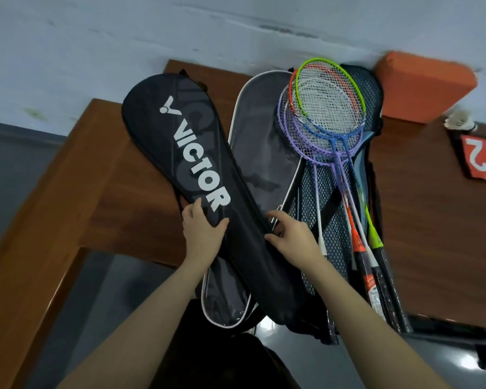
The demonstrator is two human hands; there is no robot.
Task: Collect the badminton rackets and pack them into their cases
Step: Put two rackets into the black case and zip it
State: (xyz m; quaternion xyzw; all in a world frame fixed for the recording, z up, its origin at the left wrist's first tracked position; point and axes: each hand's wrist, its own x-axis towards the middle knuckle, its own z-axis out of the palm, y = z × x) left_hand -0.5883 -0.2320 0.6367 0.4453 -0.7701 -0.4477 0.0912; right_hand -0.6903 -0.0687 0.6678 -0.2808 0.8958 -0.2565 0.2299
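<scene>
Both hands were on the black Victor racket case (191, 153), which lay slantwise across the wooden table (107, 169) with its narrow handle end hanging off the near edge. The left hand (202, 234) gripped the case at its neck, thumb on top just below the white lettering and fingers curled over the left seam. The right hand (289, 234) sat on the opposite seam, fingertips pinching at what looked like the silver zipper pull (274, 220). Under it lay a grey case with white piping (264, 141), and just right of that the stack of rackets (328, 113), green, orange, blue and purple frames overlapping on a black mesh case (373, 88).

The case looked soft and light, a padded fabric sleeve that would flop and slide unless pinned, so bracing the neck while the zipper ran seemed the sound hold. The rackets looked light and stiff in the shaft but fragile in the strings; best taken by the wrapped grips at the near end, not by the heads.
</scene>
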